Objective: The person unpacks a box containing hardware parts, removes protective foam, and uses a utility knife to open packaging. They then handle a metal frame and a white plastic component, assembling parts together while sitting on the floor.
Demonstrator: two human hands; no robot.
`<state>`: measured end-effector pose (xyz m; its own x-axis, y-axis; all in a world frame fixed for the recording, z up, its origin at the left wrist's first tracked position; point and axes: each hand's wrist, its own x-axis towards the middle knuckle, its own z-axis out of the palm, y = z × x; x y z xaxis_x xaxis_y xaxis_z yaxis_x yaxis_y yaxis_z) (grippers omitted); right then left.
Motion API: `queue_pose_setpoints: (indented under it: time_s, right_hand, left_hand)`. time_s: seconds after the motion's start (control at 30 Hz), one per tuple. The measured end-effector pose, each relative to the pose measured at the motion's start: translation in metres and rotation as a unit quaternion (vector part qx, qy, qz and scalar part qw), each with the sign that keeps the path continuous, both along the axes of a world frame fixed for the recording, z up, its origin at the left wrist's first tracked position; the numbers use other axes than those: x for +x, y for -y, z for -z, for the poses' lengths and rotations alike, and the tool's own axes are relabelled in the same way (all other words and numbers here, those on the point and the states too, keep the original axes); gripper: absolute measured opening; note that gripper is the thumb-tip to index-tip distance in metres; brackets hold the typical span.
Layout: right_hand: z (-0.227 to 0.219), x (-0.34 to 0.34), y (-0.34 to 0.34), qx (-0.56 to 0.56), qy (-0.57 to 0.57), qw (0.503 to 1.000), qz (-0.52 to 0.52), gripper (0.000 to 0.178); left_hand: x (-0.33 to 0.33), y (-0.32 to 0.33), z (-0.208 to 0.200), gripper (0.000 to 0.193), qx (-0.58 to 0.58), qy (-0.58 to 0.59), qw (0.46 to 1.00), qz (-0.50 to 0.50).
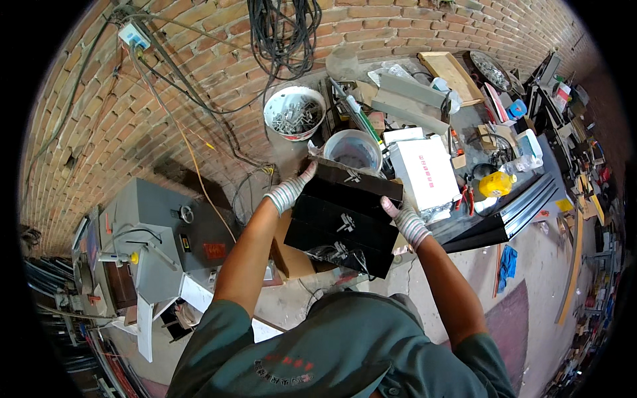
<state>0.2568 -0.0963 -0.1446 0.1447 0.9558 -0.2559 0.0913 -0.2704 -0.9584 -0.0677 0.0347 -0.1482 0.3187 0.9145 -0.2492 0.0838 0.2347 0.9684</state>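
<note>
In front of my body is a black cardboard box (323, 222) with white printed marks and several panels or flaps showing. My left hand (292, 188), in a pale striped glove, grips its left upper edge. At the right side my right hand (407, 221) wears a matching glove, its bare thumb lying over the panel and its other fingers hidden behind. Crinkled clear plastic (325, 253) shows along the lower part of the box. A brown cardboard box (292, 257) stands below, partly covered by the black one.
A white bucket of metal parts (273, 106) and a translucent bucket (336, 144) stand beyond my hands. The cluttered bench carries a white box (424, 174), red-handled pliers (468, 199) and a yellow bottle (496, 184). Left is a grey machine (156, 205); cables (285, 40) hang on the brick wall.
</note>
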Motion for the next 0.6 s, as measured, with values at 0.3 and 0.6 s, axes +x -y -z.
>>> queue_pose_setpoints:
  time_s: [0.3, 0.6]
  right_hand:
    - [-0.032, -0.026, -0.01, -0.038, 0.104, 0.988, 0.111, 0.071]
    - [0.01, 0.01, -0.041, -0.101, -0.151, 0.949, 0.258, 0.092]
  left_hand:
    - [0.033, -0.002, -0.037, 0.072, 0.016, -0.105, 0.992, -0.071]
    - [0.049, -0.043, -0.008, 0.088, -0.003, -0.161, 0.984, -0.076]
